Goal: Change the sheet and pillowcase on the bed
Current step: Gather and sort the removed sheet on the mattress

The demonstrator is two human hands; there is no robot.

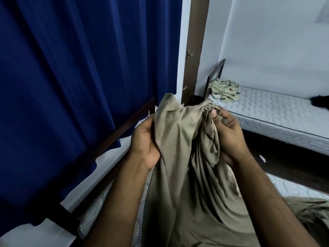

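Both hands (188,138) grip khaki sheet (179,175) (probably elasticated)

Khaki sheet (187,157), navy curtain (80,68), floral-print cloth (225,91), grey-striped mattress (277,113)

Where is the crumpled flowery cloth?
In the head view, the flowery cloth lies bunched on the far bare mattress, upper right, beside the dark bed frame and just beyond the right hand.

A blue curtain (71,77) and dark bed rail (122,129) are closing off the left. A brown post (194,50) is standing straight ahead. A dark floor gap (277,157) is lying open between the near mattress (292,188) and the far mattress (277,111).
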